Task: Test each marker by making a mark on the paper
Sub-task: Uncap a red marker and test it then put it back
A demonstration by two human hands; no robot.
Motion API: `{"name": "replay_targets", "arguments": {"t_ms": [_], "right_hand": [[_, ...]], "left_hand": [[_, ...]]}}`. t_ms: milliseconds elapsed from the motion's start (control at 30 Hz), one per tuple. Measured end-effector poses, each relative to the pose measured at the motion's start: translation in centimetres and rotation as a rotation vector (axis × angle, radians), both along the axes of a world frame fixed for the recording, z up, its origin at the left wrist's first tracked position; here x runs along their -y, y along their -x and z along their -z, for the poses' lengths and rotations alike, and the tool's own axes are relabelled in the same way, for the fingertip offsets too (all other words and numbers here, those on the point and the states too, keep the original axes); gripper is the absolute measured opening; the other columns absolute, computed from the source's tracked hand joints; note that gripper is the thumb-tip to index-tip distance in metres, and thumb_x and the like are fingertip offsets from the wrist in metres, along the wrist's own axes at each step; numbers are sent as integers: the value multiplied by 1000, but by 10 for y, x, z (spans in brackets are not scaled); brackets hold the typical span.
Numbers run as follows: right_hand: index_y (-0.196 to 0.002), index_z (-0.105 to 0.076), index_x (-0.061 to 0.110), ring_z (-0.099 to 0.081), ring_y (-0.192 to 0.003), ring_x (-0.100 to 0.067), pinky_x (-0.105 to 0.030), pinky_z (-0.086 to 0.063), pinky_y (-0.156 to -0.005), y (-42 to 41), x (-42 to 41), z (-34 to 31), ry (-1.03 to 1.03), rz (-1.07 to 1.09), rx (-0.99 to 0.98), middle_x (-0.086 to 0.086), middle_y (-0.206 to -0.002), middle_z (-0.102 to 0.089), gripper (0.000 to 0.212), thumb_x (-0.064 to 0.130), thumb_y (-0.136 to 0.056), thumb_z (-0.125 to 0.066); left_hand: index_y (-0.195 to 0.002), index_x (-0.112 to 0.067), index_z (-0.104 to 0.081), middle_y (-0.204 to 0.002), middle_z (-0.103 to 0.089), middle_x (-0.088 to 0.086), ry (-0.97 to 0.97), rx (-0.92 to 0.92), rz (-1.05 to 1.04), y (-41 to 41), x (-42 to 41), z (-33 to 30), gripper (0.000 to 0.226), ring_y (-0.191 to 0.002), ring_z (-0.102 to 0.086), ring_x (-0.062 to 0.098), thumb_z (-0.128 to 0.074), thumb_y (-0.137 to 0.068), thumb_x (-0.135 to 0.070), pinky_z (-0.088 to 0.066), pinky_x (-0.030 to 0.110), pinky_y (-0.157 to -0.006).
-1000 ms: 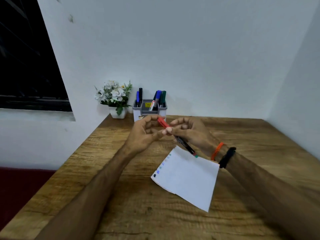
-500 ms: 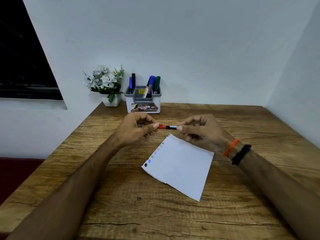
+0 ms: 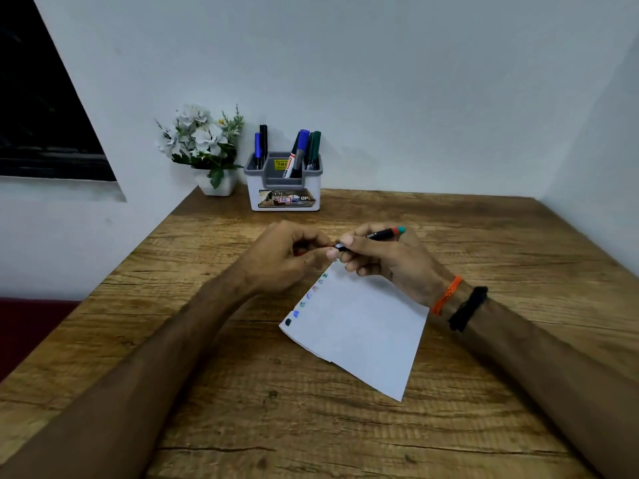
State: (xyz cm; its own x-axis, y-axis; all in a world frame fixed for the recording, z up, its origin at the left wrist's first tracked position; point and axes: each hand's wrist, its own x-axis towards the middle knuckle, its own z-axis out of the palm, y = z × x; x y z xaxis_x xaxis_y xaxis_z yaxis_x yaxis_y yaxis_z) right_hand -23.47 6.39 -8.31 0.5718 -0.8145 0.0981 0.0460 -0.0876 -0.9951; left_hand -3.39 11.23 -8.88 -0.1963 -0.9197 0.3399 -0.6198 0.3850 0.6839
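Observation:
A white paper (image 3: 359, 330) lies on the wooden table (image 3: 242, 392), with a row of small coloured marks along its left edge. My right hand (image 3: 387, 261) holds a black marker (image 3: 377, 234) with a red band and green end, just above the paper's far corner. My left hand (image 3: 290, 254) is closed on a red cap (image 3: 300, 252), mostly hidden by the fingers, and touches the marker's tip end. A grey and white holder (image 3: 284, 188) at the back holds several other markers (image 3: 304, 146).
A small white pot of white flowers (image 3: 204, 146) stands left of the holder against the wall. A dark window (image 3: 41, 108) is on the left. The table's left edge drops off to a red surface (image 3: 27, 326).
The marker was held level between both hands with its red cap on. Now the red cap is in my left hand and the marker's rear end points up and right in my right hand.

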Motion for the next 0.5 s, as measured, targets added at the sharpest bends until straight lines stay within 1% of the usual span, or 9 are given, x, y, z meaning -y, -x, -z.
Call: {"name": "replay_targets", "arguments": {"t_ms": [67,133,200,267,300,367,400,500], "right_hand": [[-96,-70,-2,-67,-63,-16,-25,-52,-62,-3,2,-3,20,-2,-20,-15,-80,-72,23,18,-83,-72],[-89,-70,3,-65,-62,-18,-26,-50,-60,-5,4,-6,63,-14,-64,-16,-79,-70,13,15,-86,-72],[-87,-69,2,-62,-59,-17,-26,-47,-57,-6,6,-7,99,-12,-101,-18,-77,-68,14,15,-86,-72],[-92,-68,-4,-61,-59,-18,-26,-47,-56,-8,6,-6,111,-24,-103,-29,-85,-69,22,17,-86,-72],[-92,-68,-5,-62,-60,-19,-26,-48,-56,-9,5,-5,112,-34,-97,-30,-90,-69,26,19,-85,-73],[-85,-70,4,-64,-61,-18,-26,-50,-56,-10,3,-4,116,-50,-83,-23,-86,-72,25,28,-79,-75],[-81,-70,9,-64,-61,-18,-26,-50,-56,-10,3,-3,118,-55,-74,-19,-84,-73,23,31,-76,-75],[-78,-67,11,-62,-59,-16,-24,-49,-54,-10,1,-2,127,-53,-58,-11,-78,-73,25,34,-74,-75]], "left_hand": [[-91,-19,-71,-74,-69,-3,23,42,-19,0,-1,0,25,-65,-61,19,-59,-88,-40,-48,32,-56],[-90,-18,-70,-71,-67,-1,42,68,-21,2,-2,1,26,-62,-57,19,-56,-90,-40,-43,30,-53],[-89,-17,-69,-70,-65,1,38,64,-13,4,-3,1,26,-58,-53,13,-54,-92,-37,-40,25,-51],[-86,-17,-68,-68,-62,-1,35,66,-11,6,-4,0,21,-57,-49,7,-56,-95,-31,-37,20,-51],[-83,-21,-67,-67,-60,-4,35,75,-13,6,-4,0,18,-57,-47,5,-56,-95,-28,-36,19,-51],[-79,-30,-62,-67,-57,-10,45,98,-7,7,-5,-1,18,-59,-47,5,-56,-96,-26,-36,18,-52],[-80,-31,-61,-68,-58,-10,45,102,2,8,-5,-1,17,-60,-48,5,-55,-96,-26,-37,17,-53],[-90,-21,-65,-75,-65,-6,31,78,55,11,-6,-1,15,-64,-57,5,-52,-97,-21,-43,16,-57]]}}
